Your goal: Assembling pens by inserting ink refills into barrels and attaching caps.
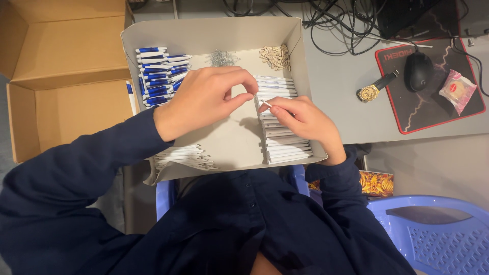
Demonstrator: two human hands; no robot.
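Hands meet over the middle of a shallow grey cardboard tray [214,35] that rests on the person's lap and against the desk edge, close enough that both forearms can work without reaching. The left hand [204,99] is curled, thumb and forefinger pinched together at the tips on something too small to make out. The right hand [300,119] pinches a thin white pen part [266,103] by its lower end, the free tip angled up toward the left fingertips, so the two pinches nearly touch.

Parts are sorted by kind inside the tray. Blue-and-white pens [160,76] are stacked in the far left corner, white barrels [282,142] lie in a row down the right side just under the right hand, and more white pieces [186,155] sit at the near left. A heap of small metal springs [221,58] and a heap of small tan bits [275,56] lie against the far wall, each within a short reach.

An open brown carton [61,76] stands to the left. On the desk to the right lie a wristwatch [374,89], a computer mouse [418,70] on a black mat with red edging [433,117], and a wrapped snack [457,90]. A blue plastic chair [433,229] stands at lower right.
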